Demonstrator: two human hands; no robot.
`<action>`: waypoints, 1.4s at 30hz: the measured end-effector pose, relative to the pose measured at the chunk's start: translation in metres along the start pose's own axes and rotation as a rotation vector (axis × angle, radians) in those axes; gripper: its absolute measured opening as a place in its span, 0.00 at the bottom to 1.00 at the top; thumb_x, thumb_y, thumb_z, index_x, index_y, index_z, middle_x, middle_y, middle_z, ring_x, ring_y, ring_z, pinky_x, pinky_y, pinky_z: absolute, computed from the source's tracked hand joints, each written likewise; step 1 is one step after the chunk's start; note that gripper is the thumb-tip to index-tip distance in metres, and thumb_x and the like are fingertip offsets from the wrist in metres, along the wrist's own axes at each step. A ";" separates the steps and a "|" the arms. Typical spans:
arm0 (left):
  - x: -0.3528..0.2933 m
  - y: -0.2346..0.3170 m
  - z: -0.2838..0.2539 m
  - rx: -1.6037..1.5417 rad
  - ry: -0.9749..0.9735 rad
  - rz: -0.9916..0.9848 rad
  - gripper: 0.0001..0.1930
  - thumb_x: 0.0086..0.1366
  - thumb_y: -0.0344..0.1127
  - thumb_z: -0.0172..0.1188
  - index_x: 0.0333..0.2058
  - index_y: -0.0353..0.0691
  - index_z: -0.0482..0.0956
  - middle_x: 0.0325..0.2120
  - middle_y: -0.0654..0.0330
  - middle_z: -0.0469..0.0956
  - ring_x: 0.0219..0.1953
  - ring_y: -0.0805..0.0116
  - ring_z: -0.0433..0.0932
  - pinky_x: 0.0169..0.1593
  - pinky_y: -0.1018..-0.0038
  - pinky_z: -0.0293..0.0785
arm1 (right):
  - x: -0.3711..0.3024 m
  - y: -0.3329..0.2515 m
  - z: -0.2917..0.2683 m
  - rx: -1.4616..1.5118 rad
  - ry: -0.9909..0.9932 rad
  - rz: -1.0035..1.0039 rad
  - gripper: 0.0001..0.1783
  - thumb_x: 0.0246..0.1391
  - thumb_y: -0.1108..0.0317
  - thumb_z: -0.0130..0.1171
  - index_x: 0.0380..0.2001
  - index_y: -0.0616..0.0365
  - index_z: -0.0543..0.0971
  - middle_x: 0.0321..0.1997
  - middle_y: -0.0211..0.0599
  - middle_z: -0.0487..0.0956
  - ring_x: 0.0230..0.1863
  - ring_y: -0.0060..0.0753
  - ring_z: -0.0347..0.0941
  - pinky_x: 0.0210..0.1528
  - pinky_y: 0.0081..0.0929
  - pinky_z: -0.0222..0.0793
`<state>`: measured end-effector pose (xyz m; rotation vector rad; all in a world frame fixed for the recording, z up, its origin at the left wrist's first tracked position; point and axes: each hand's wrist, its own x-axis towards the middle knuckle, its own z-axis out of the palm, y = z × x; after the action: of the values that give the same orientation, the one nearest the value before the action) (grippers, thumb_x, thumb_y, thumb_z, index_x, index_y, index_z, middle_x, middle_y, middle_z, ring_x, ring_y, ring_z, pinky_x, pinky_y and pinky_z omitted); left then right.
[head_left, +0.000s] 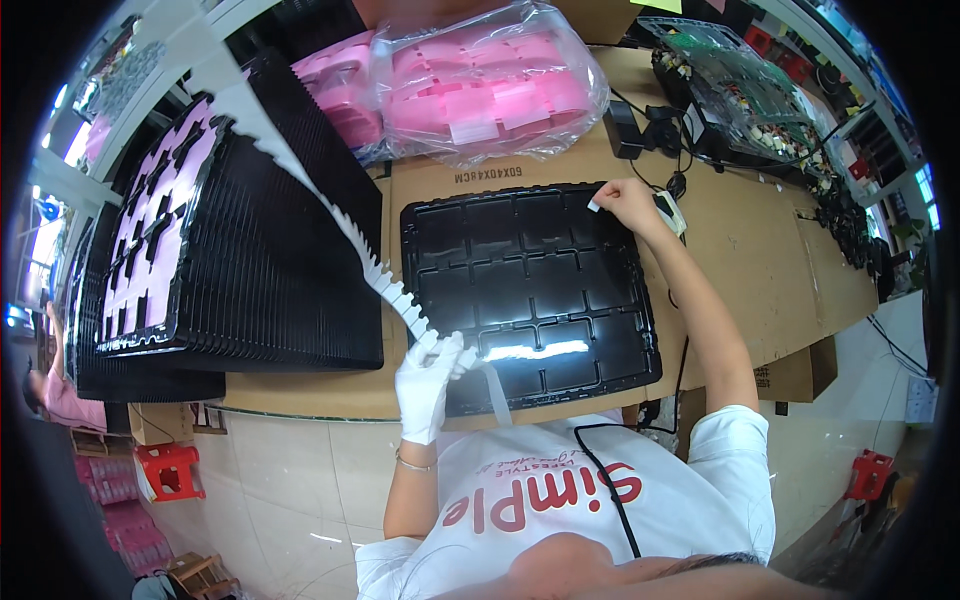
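My left hand (428, 390) wears a white glove, its fingers closed on a long strip of white labels (372, 272). From the upper left the strip hangs down to the glove, its tabs sticking out along one edge, and a thin bare tail dangles below. A black plastic tray (470, 235) with shallow compartments lies flat in front of me. At its far right corner, my bare right hand (630, 203) pinches a small white label (594, 206) just over the rim. Whether that label touches the tray I cannot tell.
Tall stacks of black trays (290, 250) stand at the left, the front one showing pink pieces. Bagged pink foam parts (490, 85) lie at the back. Circuit boards (740, 95), a black adapter (624, 130) and cables occupy the right of the cardboard-covered table (770, 265).
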<state>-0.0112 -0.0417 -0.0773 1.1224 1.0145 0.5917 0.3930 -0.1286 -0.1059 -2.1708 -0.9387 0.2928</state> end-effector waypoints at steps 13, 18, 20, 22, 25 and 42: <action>-0.002 0.001 0.000 0.038 0.004 0.008 0.10 0.61 0.32 0.67 0.39 0.34 0.80 0.28 0.63 0.80 0.24 0.82 0.75 0.29 0.84 0.71 | 0.014 0.008 0.003 -0.186 -0.071 -0.031 0.08 0.41 0.68 0.68 0.21 0.62 0.82 0.20 0.48 0.80 0.25 0.43 0.78 0.34 0.36 0.73; 0.000 -0.001 -0.001 0.038 0.005 0.001 0.10 0.61 0.31 0.67 0.39 0.35 0.80 0.29 0.64 0.80 0.24 0.82 0.75 0.29 0.84 0.71 | 0.014 0.008 0.005 -0.208 -0.058 -0.042 0.08 0.41 0.68 0.68 0.20 0.61 0.83 0.21 0.50 0.80 0.26 0.47 0.79 0.35 0.38 0.74; 0.000 -0.002 0.000 0.037 0.004 0.003 0.10 0.61 0.31 0.67 0.39 0.35 0.80 0.29 0.64 0.80 0.25 0.82 0.75 0.29 0.84 0.71 | 0.015 0.013 0.008 -0.218 -0.029 -0.057 0.07 0.41 0.68 0.68 0.22 0.61 0.83 0.20 0.48 0.80 0.24 0.44 0.78 0.33 0.36 0.73; -0.001 -0.001 0.000 0.047 0.004 0.001 0.10 0.61 0.31 0.67 0.40 0.36 0.80 0.29 0.64 0.80 0.25 0.82 0.75 0.29 0.84 0.71 | 0.011 0.009 0.008 -0.172 -0.067 -0.056 0.07 0.41 0.68 0.67 0.22 0.61 0.83 0.19 0.44 0.80 0.22 0.39 0.77 0.31 0.33 0.72; -0.002 0.000 0.001 0.038 0.020 0.000 0.10 0.61 0.31 0.67 0.40 0.36 0.80 0.29 0.64 0.80 0.25 0.82 0.75 0.30 0.84 0.71 | 0.000 0.003 -0.002 -0.021 -0.223 -0.055 0.07 0.45 0.68 0.67 0.23 0.61 0.82 0.19 0.35 0.78 0.22 0.29 0.74 0.28 0.26 0.68; -0.038 0.001 -0.019 -0.006 -0.018 0.037 0.13 0.62 0.33 0.65 0.42 0.32 0.79 0.30 0.63 0.80 0.26 0.81 0.74 0.30 0.83 0.68 | -0.211 -0.155 0.105 0.761 -0.578 -0.009 0.06 0.53 0.71 0.66 0.34 0.60 0.82 0.25 0.22 0.74 0.25 0.12 0.64 0.26 0.17 0.61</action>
<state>-0.0449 -0.0641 -0.0648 1.1412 0.9778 0.6130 0.1124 -0.1485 -0.0859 -1.3858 -0.9278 1.1167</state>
